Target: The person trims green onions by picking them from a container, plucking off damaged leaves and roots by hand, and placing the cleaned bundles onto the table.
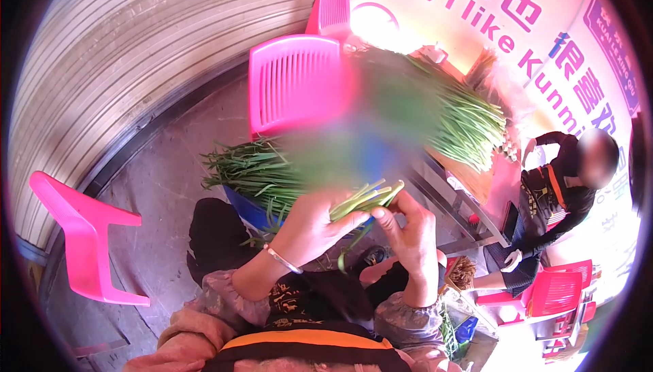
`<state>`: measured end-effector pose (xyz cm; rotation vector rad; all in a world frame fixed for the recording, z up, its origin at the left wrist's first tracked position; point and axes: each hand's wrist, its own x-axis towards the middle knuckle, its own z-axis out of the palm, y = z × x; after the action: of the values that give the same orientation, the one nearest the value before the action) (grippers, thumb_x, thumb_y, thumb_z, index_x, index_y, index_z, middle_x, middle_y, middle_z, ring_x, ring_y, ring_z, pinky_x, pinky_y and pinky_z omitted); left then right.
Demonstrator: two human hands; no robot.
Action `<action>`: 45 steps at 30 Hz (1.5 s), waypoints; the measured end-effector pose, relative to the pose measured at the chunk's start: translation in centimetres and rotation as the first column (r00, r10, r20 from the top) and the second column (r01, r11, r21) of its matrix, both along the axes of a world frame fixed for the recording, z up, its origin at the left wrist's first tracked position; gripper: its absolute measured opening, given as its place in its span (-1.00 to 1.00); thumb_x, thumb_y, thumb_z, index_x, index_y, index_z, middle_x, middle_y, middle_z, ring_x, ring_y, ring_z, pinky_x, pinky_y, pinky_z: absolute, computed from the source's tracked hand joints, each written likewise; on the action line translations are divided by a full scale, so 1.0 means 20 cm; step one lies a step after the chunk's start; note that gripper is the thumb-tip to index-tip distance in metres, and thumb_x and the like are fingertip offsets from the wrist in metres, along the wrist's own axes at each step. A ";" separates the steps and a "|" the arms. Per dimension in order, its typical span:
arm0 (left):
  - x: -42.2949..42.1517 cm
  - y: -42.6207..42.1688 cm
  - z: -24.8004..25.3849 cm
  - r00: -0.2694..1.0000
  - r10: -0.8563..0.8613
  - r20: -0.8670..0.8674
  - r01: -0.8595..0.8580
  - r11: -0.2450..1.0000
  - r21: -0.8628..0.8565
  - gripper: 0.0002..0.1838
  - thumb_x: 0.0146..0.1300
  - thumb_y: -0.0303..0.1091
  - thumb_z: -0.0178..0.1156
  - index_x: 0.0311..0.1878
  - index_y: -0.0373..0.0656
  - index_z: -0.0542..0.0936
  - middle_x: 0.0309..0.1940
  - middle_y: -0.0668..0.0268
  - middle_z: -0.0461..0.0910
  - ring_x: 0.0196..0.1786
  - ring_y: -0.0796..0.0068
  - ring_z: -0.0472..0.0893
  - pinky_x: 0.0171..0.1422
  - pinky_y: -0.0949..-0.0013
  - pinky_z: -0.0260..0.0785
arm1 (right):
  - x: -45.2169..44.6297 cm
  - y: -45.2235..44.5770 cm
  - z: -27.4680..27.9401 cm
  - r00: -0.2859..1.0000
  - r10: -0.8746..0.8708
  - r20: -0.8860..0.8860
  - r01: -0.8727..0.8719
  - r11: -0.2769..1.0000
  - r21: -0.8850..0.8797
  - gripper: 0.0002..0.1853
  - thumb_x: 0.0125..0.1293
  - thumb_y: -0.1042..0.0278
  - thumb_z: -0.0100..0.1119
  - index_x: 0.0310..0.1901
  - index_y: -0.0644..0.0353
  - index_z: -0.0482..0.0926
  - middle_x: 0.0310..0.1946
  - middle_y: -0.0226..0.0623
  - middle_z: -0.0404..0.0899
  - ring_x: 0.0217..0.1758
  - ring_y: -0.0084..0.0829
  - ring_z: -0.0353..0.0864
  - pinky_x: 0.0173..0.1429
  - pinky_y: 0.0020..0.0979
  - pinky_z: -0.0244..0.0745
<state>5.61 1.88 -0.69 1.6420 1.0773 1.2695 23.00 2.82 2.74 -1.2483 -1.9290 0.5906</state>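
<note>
A small bunch of long green vegetable stalks [364, 200] with pale ends lies across my left hand [316, 219], whose fingers are wrapped round it. My right hand [409, 230] meets the bunch from the right, thumb and fingers pinching the stalks near their pale ends. A curled green leaf [343, 256] hangs below the two hands. Just beyond my left hand, a heap of leafy green stalks [262, 168] rests in a blue container [248, 209]. Part of the view above my hands is blurred.
A table [479, 175] at the right bears a large pile of green stalks [469, 124]. A co-worker [554, 195] in dark clothes sits beside it. Pink chairs stand at the back [292, 79] and left [88, 236]. A crate [473, 345] with greens is low right.
</note>
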 end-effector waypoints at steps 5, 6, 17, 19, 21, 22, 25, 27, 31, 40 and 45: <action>-0.07 0.00 0.02 0.988 -0.153 0.027 0.155 0.979 -0.135 -0.78 0.20 -0.35 0.27 -0.16 -0.28 0.60 -0.49 0.50 0.52 -0.44 0.79 0.38 -0.37 0.62 0.26 | 0.09 0.08 -0.06 0.990 -0.090 -0.104 0.098 0.993 0.069 -0.86 0.32 0.35 0.09 -0.20 0.23 0.53 -0.44 -0.24 0.58 -0.39 -0.39 0.58 -0.28 -0.42 0.44; -0.09 0.00 0.02 0.980 -0.194 0.034 0.197 0.966 -0.167 -0.78 0.20 -0.34 0.27 -0.16 -0.28 0.60 -0.50 0.50 0.52 -0.45 0.79 0.38 -0.39 0.63 0.24 | 0.11 0.10 -0.08 0.973 -0.142 -0.180 0.147 0.989 0.014 -0.84 0.36 0.32 0.05 -0.19 0.23 0.52 -0.45 -0.29 0.57 -0.40 -0.46 0.55 -0.28 -0.46 0.43; -0.11 0.03 0.03 0.912 -0.227 0.343 0.359 0.844 -0.398 -0.66 0.25 -0.22 0.21 0.03 -0.18 0.52 -0.42 0.55 0.47 -0.43 0.79 0.38 -0.37 0.63 0.22 | 0.00 0.12 -0.16 0.727 0.258 -0.636 -0.458 0.873 -0.169 -0.84 0.30 0.31 0.16 -0.20 0.22 0.53 -0.32 -0.46 0.49 -0.25 -0.60 0.45 -0.11 -0.53 0.35; -0.06 0.03 -0.01 0.915 -0.155 0.374 0.261 0.931 -0.255 -0.67 0.25 -0.24 0.22 0.01 -0.21 0.51 -0.40 0.55 0.47 -0.37 0.80 0.39 -0.31 0.63 0.25 | -0.04 0.14 -0.19 0.831 0.150 -0.536 -0.257 0.958 -0.131 -0.82 0.30 0.28 0.17 -0.23 0.21 0.51 -0.43 -0.41 0.50 -0.36 -0.60 0.46 -0.23 -0.54 0.37; -0.06 0.04 -0.03 0.985 -0.071 0.155 0.089 0.990 -0.112 -0.72 0.21 -0.30 0.27 -0.10 -0.26 0.55 -0.44 0.52 0.49 -0.38 0.80 0.39 -0.30 0.61 0.27 | -0.07 0.11 -0.11 0.960 0.068 -0.271 -0.108 0.985 -0.137 -0.80 0.28 0.26 0.18 -0.24 0.21 0.49 -0.48 -0.33 0.50 -0.42 -0.59 0.46 -0.31 -0.50 0.36; -0.05 0.03 -0.03 0.994 0.012 0.111 0.000 0.994 -0.114 -0.75 0.19 -0.32 0.29 -0.16 -0.27 0.57 -0.46 0.51 0.50 -0.39 0.79 0.39 -0.31 0.60 0.28 | -0.09 0.11 -0.08 0.992 0.020 -0.128 -0.036 0.991 -0.125 -0.79 0.28 0.24 0.19 -0.25 0.21 0.48 -0.51 -0.28 0.50 -0.46 -0.59 0.46 -0.35 -0.48 0.36; -0.10 0.04 -0.01 0.998 0.004 0.066 0.006 0.989 -0.148 -0.79 0.20 -0.31 0.28 -0.24 -0.29 0.60 -0.47 0.48 0.53 -0.42 0.76 0.41 -0.32 0.57 0.30 | -0.05 0.15 -0.12 0.996 -0.063 -0.070 0.061 0.998 -0.028 -0.79 0.28 0.24 0.17 -0.23 0.21 0.47 -0.52 -0.18 0.51 -0.49 -0.55 0.45 -0.39 -0.43 0.36; -0.14 0.05 -0.01 0.991 -0.049 0.123 0.079 0.965 -0.252 -0.79 0.20 -0.30 0.28 -0.26 -0.29 0.60 -0.46 0.47 0.55 -0.41 0.75 0.44 -0.31 0.57 0.30 | 0.01 0.18 -0.12 0.983 -0.132 -0.129 0.126 0.991 -0.055 -0.80 0.31 0.26 0.13 -0.23 0.23 0.46 -0.52 -0.25 0.51 -0.48 -0.53 0.44 -0.37 -0.42 0.38; -0.17 0.06 -0.02 0.963 -0.105 0.248 0.185 0.927 -0.327 -0.76 0.20 -0.26 0.27 -0.25 -0.28 0.61 -0.44 0.46 0.57 -0.38 0.73 0.48 -0.28 0.58 0.31 | 0.04 0.25 -0.20 0.819 0.068 -0.570 -0.123 0.991 -0.059 -0.68 0.43 0.15 -0.06 -0.05 0.28 0.37 -0.50 -0.45 0.39 -0.46 -0.60 0.35 -0.29 -0.58 0.29; -0.12 0.07 -0.03 0.989 0.033 0.143 -0.021 0.996 -0.089 -0.74 0.18 -0.32 0.29 -0.13 -0.26 0.56 -0.35 0.47 0.56 -0.33 0.73 0.46 -0.22 0.57 0.33 | -0.14 0.16 -0.14 0.855 -0.035 -0.518 -0.084 0.975 -0.205 -0.80 0.25 0.25 0.25 -0.36 0.22 0.55 -0.63 -0.56 0.40 -0.54 -0.74 0.31 -0.43 -0.61 0.26; -0.10 0.07 -0.04 1.000 0.027 0.015 -0.026 0.999 -0.024 -0.72 0.13 -0.31 0.33 -0.17 -0.28 0.57 -0.40 0.46 0.55 -0.33 0.73 0.46 -0.26 0.55 0.33 | -0.17 0.16 -0.12 0.853 -0.045 -0.520 -0.086 0.971 -0.224 -0.76 0.23 0.23 0.26 -0.38 0.26 0.56 -0.64 -0.51 0.47 -0.59 -0.73 0.38 -0.52 -0.61 0.29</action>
<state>3.58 3.28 -1.59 1.6022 1.1040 1.2794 19.51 5.99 0.41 -1.0642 -1.4397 1.0806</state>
